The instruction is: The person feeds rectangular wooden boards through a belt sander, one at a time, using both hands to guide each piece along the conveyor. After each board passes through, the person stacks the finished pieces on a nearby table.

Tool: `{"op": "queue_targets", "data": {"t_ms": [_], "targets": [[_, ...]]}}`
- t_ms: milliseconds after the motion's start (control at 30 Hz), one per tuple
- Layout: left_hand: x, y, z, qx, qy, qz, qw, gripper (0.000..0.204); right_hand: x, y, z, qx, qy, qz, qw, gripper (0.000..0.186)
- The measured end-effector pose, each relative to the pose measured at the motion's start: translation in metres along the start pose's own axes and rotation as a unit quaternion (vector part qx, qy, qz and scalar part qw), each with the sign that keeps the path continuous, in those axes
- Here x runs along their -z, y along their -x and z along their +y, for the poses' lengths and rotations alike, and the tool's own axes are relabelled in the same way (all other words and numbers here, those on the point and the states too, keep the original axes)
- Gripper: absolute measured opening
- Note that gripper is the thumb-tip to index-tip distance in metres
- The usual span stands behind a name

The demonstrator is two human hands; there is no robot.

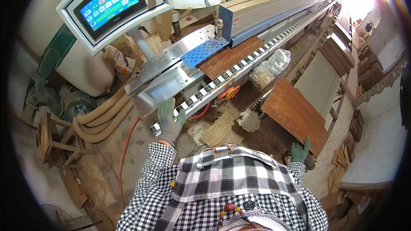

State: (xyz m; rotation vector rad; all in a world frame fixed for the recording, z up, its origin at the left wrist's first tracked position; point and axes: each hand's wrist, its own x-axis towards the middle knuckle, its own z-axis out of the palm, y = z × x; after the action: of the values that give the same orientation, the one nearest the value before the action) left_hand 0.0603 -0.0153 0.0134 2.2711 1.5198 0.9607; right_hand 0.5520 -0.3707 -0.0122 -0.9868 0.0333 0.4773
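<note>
My left hand [170,119], in a grey and green glove, lies with fingers spread at the near end of the machine's segmented feed track [198,95], beside a steel plate [159,92]. My right hand [301,149], also gloved, grips the lower corner of a large reddish-brown board [291,111] at my right. On the machine, a narrower wood-grain board [233,55] lies along the track, partly beneath a blue perforated plate [195,54] and the long pressing beam [265,15].
A control panel [113,8] stands upper left, above coiled hoses [102,122] and a wooden stool [60,141]. A clear plastic bag [272,66] hangs by the track. Stacked panels [336,55] line a long rack at right. Offcuts [218,129] lie on the floor.
</note>
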Motion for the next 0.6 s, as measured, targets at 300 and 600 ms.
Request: {"op": "queue_targets", "data": {"t_ms": [300,600], "targets": [[0.043,0.034,0.031,-0.074,0.002,-0.065,0.995,0.087,-0.147,0.004,0.111,-0.066,0.123,-0.328,0.934,0.046],[0.054,0.073,-0.01,-0.033,-0.112,-0.094,0.989,0.083,-0.29,0.07,0.196,-0.441,0.104,-0.342,0.823,0.03]]}}
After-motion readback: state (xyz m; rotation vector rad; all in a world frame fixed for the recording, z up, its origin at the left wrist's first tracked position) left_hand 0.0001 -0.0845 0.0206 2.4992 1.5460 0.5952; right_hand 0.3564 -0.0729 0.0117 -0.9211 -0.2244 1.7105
